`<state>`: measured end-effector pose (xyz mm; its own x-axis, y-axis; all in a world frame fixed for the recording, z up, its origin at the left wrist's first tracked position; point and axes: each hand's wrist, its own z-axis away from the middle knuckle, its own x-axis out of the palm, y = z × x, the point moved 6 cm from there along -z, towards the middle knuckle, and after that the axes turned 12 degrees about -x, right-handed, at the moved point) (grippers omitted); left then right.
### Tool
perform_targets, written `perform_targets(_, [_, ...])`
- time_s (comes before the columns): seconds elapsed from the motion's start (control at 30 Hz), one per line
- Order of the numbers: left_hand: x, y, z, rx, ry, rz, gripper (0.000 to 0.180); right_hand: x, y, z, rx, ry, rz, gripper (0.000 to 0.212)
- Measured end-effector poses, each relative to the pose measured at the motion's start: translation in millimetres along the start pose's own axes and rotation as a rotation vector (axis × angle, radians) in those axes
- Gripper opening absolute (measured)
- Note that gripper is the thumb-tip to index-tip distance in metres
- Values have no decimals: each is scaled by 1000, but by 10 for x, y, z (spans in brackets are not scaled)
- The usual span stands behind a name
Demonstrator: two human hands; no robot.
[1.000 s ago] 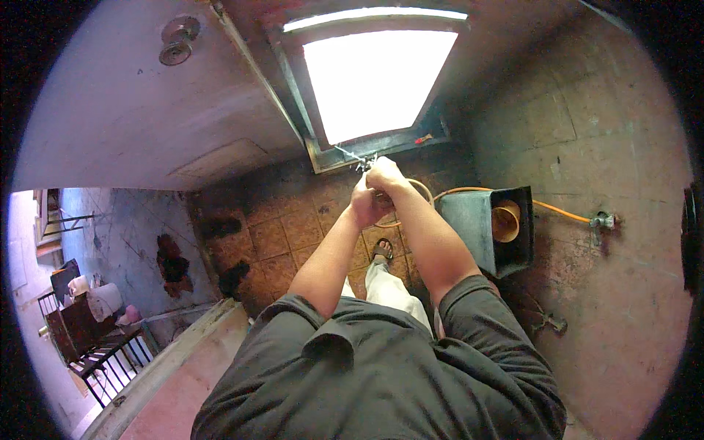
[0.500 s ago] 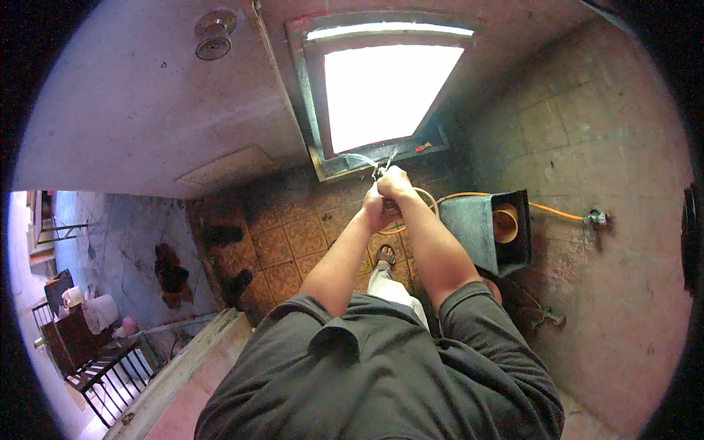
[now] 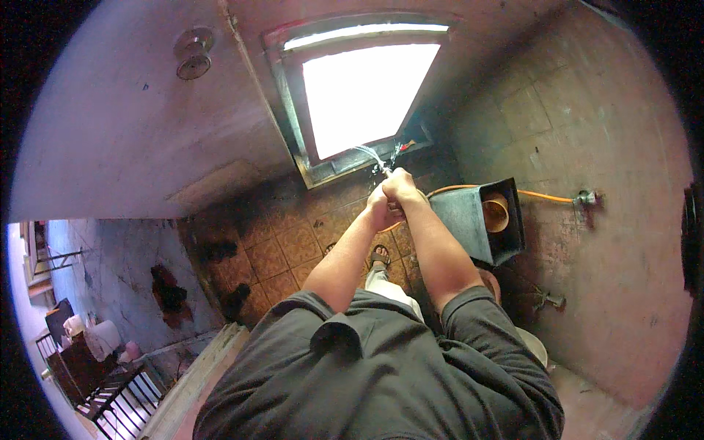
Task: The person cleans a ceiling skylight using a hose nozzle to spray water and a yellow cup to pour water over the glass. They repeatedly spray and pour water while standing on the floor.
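At far left, the clutter on a dark rack (image 3: 81, 363) is small and hard to make out. Toward the middle, a window (image 3: 367, 95) is washed out to white, and water (image 3: 370, 152) sprays in forked streams at its lower frame (image 3: 326, 173). The step in hand appears to be spraying that frame; the next move seems to call for a steady aim along it. The left hand (image 3: 378, 208) and the right hand (image 3: 400, 185) press together just below the spray, fingers curled tight, apparently around the end of a hose, though the knuckles hide the outlet and I cannot tell how each finger grips. A red-handled tool (image 3: 408, 146) lies near the sill's right end. Farther right, the orange hose (image 3: 543, 195) passes behind a grey bin (image 3: 456, 226), which hides part of it, to a wall tap (image 3: 585, 198).
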<state>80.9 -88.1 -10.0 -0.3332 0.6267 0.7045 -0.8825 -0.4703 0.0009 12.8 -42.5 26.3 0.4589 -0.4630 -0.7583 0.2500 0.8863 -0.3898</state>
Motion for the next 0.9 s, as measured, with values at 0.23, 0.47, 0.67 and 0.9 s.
perform_targets(0.23, [-17, -157, -316, -29, -24, -90, 27, -50, 263, 131, 57, -5, -56, 28])
perform_targets(0.47, [76, -391, -302, -132, 55, -103, 28, 78, 720, 67, 84, 74, -103, 33])
perform_targets(0.67, [312, -444, -402, -68, -17, -242, 46, -90, 980, 117, 147, 280, -120, 36])
perform_targets(0.9, [213, -581, -461, -151, 99, -67, 32, 100, 1007, 22, 62, 4, -121, 25])
